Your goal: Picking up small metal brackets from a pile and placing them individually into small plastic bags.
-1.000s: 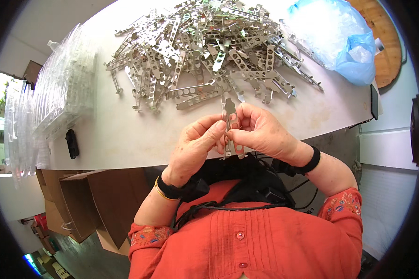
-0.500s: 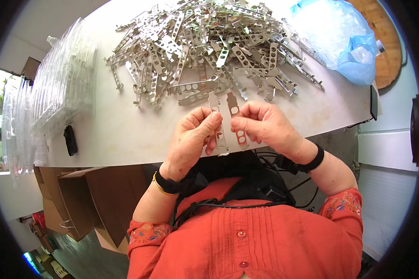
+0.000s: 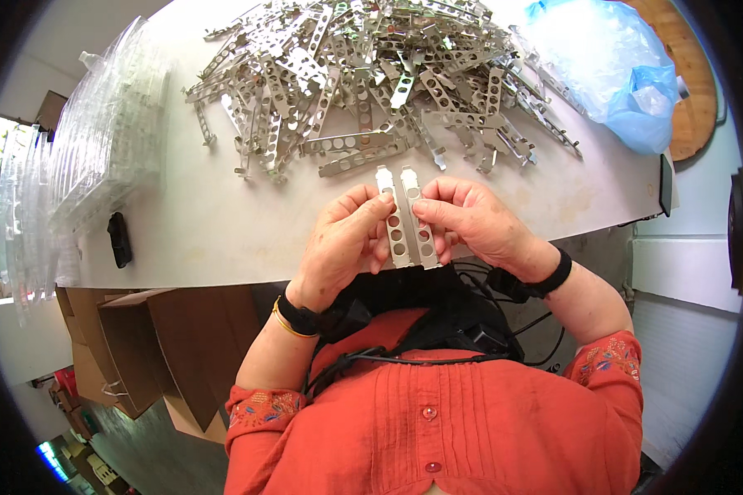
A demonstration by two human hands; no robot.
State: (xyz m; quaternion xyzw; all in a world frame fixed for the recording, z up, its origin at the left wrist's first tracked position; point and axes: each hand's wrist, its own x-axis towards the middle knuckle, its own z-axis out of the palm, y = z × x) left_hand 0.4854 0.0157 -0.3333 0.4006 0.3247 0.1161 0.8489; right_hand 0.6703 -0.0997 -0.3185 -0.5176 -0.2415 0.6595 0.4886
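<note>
My left hand (image 3: 348,229) pinches a slim silver metal bracket (image 3: 399,239) with a row of round holes, thumb on its face. A second bracket of the same kind (image 3: 424,239) is gripped by my right hand (image 3: 475,216), also between thumb and fingers. Both brackets stand nearly parallel, side by side with a narrow gap, just above the table's near edge. Their broad faces catch the light. Beyond my hands lies a large heap of similar metal brackets (image 3: 363,95) on the white table (image 3: 248,235).
Stacked clear plastic trays (image 3: 107,132) rise at the left of the table. A small black object (image 3: 120,240) lies nearby. At the far right sits a blue plastic bag (image 3: 636,107). Open cardboard boxes (image 3: 198,346) stand below the near edge, and black cables (image 3: 528,326) hang by my right forearm.
Both brackets have been turned so their faces now show bright rather than dark or reddish. My hands keep their pinch in nearly the same place, and the view has shifted slightly.
</note>
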